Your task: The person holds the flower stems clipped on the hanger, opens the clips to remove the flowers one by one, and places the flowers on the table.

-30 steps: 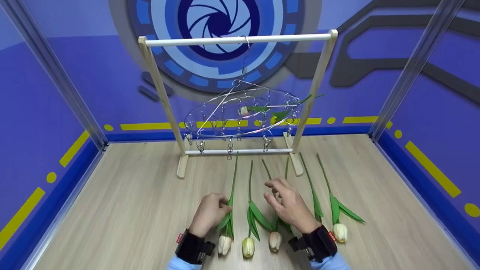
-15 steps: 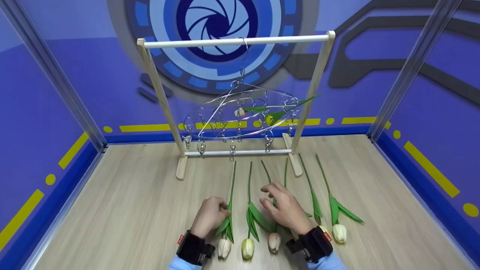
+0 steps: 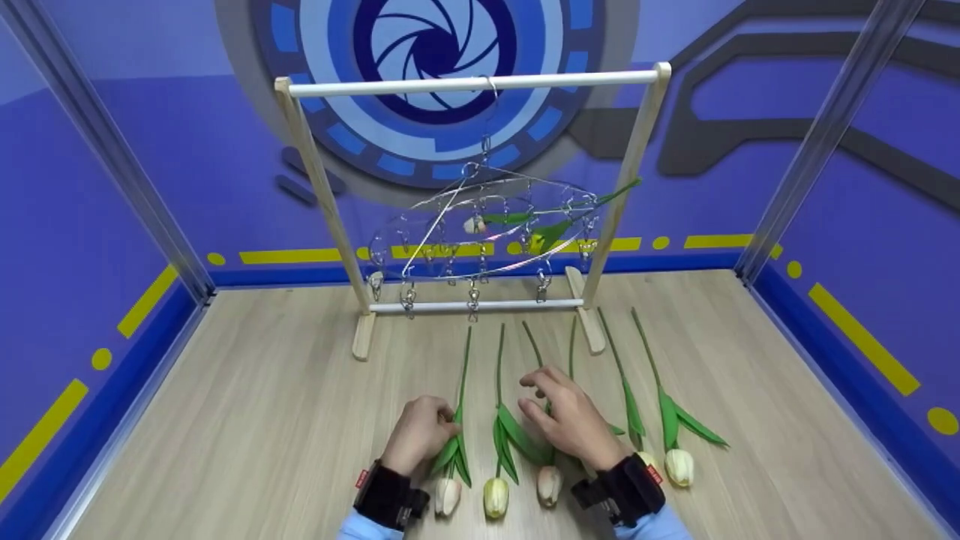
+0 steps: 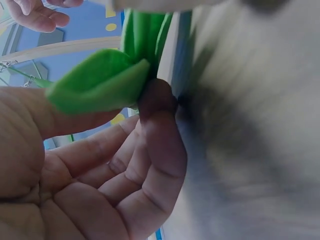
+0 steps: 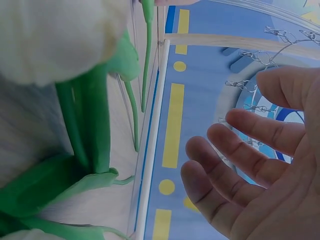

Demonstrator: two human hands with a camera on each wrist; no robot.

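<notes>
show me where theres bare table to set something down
The table is bare left of the left hand, out to the left wall, and right of the rightmost tulip, out to the right wall. Crowded between: tulips before the rack, the right hand over them.

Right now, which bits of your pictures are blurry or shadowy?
Left wrist view: the tabletop is smeary, darkened by shadow beside the left hand; right wrist view: the close, pale tulip bloom looks soft; head view: clearer, with the white top bar fairly sharp.
</notes>
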